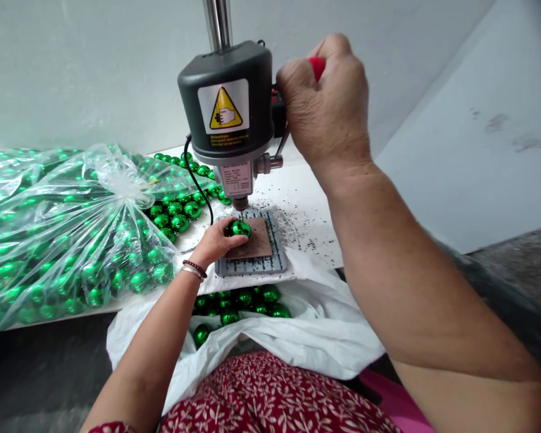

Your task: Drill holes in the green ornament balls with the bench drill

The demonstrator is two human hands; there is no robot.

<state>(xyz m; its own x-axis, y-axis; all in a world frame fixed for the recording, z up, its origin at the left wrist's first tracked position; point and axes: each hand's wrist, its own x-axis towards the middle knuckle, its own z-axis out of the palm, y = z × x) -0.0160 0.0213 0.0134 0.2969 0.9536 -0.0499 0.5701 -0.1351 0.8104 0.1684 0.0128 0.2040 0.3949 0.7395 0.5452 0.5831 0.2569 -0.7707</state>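
A small drill press [225,108] with a dark motor housing stands in front of me. My left hand [220,240] grips a shiny green ball [241,228] from its left side, on a brown board [258,237] over the grey base plate [277,258]. Right above the ball is the thin drill bit [242,214]; whether it touches the ball I cannot tell. Up at the right of the housing, my right hand [331,99] is closed around the red-tipped feed lever [317,67].
A clear plastic bag [130,180] full of green balls lies at the left. Loose green balls [175,210] sit behind it. More balls [229,316] rest in a white sack [297,337] at my lap. Dark shavings are scattered over the white table [311,204]. A black cord [193,174] hangs beside the drill.
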